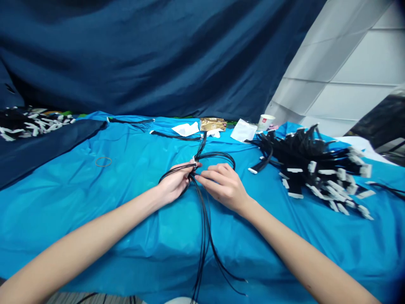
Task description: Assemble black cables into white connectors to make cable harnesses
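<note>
A bundle of thin black cables [204, 223] runs between my two hands over the blue cloth. My left hand [175, 181] is closed around the bundle, with some strands looping back over its fingers. My right hand [226, 185] pinches at the strands just to the right, its fingertips close to the left thumb. Beyond the hands the cables make a loop to the right, near a small white connector [194, 159]. Their loose ends hang toward me past the table's front edge. What exactly lies between the right fingertips is partly hidden.
A large pile of black cables with white connectors [322, 169] lies at right, another pile [34, 122] at far left. A rubber band [103, 161] rests on the blue cloth [126, 219]. Along the back are a gold packet [212, 124], white papers [243, 130] and a paper cup [265, 122].
</note>
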Tool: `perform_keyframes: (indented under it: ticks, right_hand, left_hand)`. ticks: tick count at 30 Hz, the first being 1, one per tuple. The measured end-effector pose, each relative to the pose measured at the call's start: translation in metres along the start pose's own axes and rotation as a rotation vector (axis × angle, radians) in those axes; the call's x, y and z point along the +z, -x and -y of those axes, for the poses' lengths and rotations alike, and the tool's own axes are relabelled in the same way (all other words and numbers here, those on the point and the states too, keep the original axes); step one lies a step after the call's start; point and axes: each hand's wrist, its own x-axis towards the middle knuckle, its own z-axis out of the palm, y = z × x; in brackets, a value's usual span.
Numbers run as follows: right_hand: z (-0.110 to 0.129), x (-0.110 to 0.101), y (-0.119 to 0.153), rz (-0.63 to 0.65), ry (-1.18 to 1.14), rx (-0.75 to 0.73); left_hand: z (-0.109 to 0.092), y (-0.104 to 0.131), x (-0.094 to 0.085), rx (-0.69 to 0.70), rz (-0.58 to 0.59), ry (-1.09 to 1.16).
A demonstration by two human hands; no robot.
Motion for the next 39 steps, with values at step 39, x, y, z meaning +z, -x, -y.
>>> perform_keyframes:
  ticks: [39]
  right_hand:
    - [0.009,-0.014,-0.011,0.026,-0.212,0.608]
  left_hand:
    - [0.003,0.0,-0.002,0.455,-0.043,-0.434]
